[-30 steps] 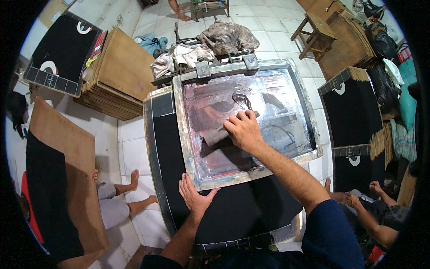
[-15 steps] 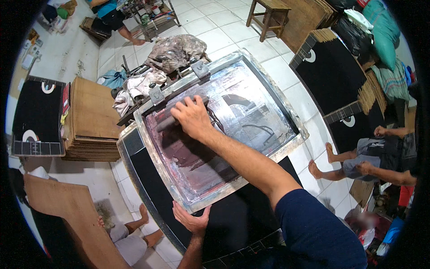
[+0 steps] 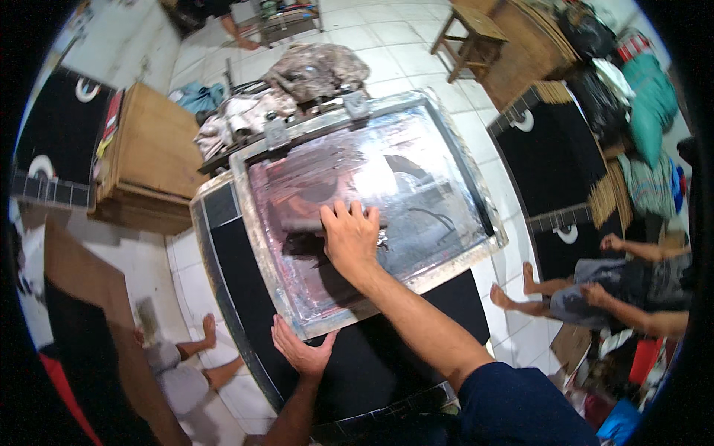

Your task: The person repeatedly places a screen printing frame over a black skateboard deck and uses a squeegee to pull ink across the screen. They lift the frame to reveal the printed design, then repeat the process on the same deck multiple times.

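A silkscreen frame (image 3: pixel 260 259) with stained, pale edges rests tilted in the picture over a black printing board (image 3: pixel 394 357). Inside it, my right hand (image 3: pixel 352 239) is closed around a squeegee (image 3: pixel 300 224), pressing it on the mesh around the middle. Dark ink (image 3: pixel 311 245) lies on the near side of the squeegee. At the frame's near left corner, my left hand (image 3: pixel 301 352) grips the edge, thumb apart from the fingers. Two metal clamps (image 3: pixel 276 134) hold the frame's far side. The squeegee's blade is hidden from view.
Stained rags (image 3: pixel 316 68) are heaped beyond the clamps. Stacked brown boards (image 3: pixel 152 160) stand at left, a black printed panel (image 3: pixel 550 141) and a wooden stool (image 3: pixel 470 43) at right. Seated people's legs (image 3: pixel 547 293) show at both sides; a curved board (image 3: pixel 93 297) is near left.
My right hand has drawn the squeegee from the far part of the mesh toward me. My left hand stays at the frame's corner. The whole view has shifted slightly.
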